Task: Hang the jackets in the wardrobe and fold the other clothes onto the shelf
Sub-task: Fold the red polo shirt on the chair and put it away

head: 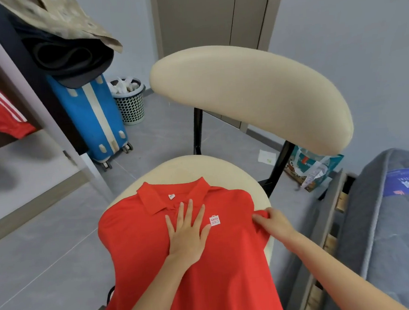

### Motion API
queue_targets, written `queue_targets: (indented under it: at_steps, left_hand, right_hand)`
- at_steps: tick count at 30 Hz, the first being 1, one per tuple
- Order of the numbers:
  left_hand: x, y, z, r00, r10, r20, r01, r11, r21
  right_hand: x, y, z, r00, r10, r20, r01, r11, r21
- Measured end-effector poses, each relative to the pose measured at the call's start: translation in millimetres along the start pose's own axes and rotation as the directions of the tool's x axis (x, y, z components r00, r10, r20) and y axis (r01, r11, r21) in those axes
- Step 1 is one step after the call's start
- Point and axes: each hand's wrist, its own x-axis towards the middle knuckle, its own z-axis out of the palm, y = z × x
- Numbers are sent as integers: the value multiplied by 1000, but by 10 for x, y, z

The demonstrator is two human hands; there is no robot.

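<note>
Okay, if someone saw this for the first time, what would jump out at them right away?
The bright red polo shirt spread over the seat of the cream chair, low in the centre, with the left hand flat on its chest and the right hand pinching its edge. Next, the blue suitcase standing upright at the upper left.

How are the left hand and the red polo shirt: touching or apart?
Touching. The head view shows the left hand flat on the red polo shirt.
</note>
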Motion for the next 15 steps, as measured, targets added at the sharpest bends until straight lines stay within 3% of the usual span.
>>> queue_targets:
  at_steps: [2,4,7,10,15]
  left_hand:
    - [-3,2,4,1000,1,2,-1,1000,4]
    - [-2,14,6,1000,1,3,-1,1000,18]
    - [7,13,10,1000,9,11,-10,999,37]
    - [18,-4,4,999,12,39,-13,1000,28]
    - [41,-32,3,997,24,76,-25,1000,9]
  right_hand:
    - [-11,64,-206,984,65,-165,-16,960,281]
    - [-2,196,-408,937,128,-325,15,916,402]
    - [-16,391,-533,918,187,-350,13,867,499]
    - [-8,516,-461,946,304,-117,-135,693,708]
    - [-78,744,-206,860,380,340,-508,573,643]
